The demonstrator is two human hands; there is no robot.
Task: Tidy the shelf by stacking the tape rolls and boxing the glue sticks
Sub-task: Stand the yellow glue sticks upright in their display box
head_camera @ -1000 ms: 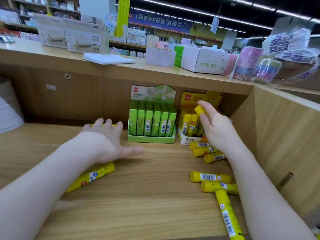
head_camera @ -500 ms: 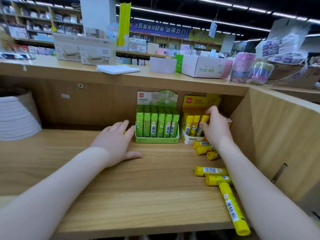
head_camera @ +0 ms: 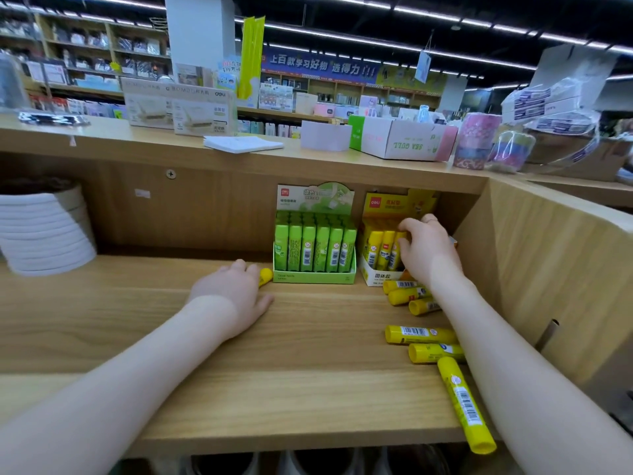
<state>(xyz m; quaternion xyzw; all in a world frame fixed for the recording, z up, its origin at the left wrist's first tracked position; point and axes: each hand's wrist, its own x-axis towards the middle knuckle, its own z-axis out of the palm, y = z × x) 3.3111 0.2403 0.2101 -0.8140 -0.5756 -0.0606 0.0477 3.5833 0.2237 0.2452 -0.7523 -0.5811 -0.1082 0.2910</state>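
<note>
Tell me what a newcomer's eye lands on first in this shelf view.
First, the loose yellow glue sticks scattered on the wooden shelf at the right, one long stick poking over its front edge. Then the right hand at the yellow display box at the back, beside the full green box.

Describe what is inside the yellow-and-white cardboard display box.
The yellow-and-white cardboard display box holds upright yellow glue sticks; the right hand grips one and covers the box's right side, so the count is unclear.
</note>
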